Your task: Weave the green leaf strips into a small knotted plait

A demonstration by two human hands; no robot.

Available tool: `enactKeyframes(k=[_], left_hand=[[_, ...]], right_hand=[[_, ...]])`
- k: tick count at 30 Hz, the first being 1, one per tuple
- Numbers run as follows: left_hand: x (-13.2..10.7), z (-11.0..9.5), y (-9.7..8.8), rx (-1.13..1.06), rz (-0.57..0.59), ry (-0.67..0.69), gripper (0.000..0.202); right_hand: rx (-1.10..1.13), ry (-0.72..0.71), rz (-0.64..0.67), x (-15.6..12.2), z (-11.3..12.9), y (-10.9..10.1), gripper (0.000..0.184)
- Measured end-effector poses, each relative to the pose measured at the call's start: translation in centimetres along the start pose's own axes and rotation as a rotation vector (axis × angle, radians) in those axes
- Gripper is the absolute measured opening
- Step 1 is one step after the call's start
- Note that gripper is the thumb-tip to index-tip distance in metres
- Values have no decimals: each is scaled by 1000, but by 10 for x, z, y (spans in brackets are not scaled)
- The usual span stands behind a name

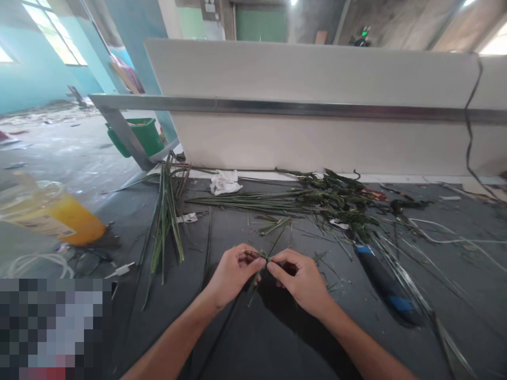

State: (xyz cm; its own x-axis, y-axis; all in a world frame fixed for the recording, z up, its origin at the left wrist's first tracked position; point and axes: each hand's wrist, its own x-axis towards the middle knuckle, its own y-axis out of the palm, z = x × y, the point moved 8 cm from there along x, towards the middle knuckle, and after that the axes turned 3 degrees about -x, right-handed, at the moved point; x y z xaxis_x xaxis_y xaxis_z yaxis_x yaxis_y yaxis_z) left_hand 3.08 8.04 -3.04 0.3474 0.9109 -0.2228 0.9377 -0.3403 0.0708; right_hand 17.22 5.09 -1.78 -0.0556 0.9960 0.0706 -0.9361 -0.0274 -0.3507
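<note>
Just above the dark tabletop (245,338), my left hand (242,268) and my right hand (295,274) meet, thumbs nearly touching. Between them they pinch green leaf strips (273,247), whose ends stick out above and below the fingers. The part between the fingertips is small and mostly hidden. Past my hands lie short cut leaf pieces (273,226). To the left rests a fan of long green leaf blades (168,221). Farther back, a long bundle of leaves (253,200) runs towards a heap of dark green woven pieces (340,195).
On the right lies a black and blue tool handle (386,282) beside clear strips. A cup of orange drink (75,216) and a white cable (39,259) are at left. Crumpled tissue (225,182) sits by the white panel (317,142). A green bin (144,136) stands beyond the table.
</note>
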Motion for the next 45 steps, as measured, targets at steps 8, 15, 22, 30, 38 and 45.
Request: enactKeyframes(k=[8,15,22,30,38,45], left_hand=[[-2,-5,6,-45,16,46,37],[-4,-7,5,-43,7,46,34],[-4,-8,5,-61,-20,71,33],[-4,-8,5,-117,-31,81,32],[-4,-6,6,-148,-25,83,29],[-2,-9,4,-132,-37,130,29]], right_hand=[[17,-4,22,0,-1,2,19],[48,9,29,1,-3,4,16],[96,51,49,0,-7,5,18],[144,92,86,0,-11,7,21],[143,88,84,0,-14,8,20],[144,94,70,1,-13,6,19]])
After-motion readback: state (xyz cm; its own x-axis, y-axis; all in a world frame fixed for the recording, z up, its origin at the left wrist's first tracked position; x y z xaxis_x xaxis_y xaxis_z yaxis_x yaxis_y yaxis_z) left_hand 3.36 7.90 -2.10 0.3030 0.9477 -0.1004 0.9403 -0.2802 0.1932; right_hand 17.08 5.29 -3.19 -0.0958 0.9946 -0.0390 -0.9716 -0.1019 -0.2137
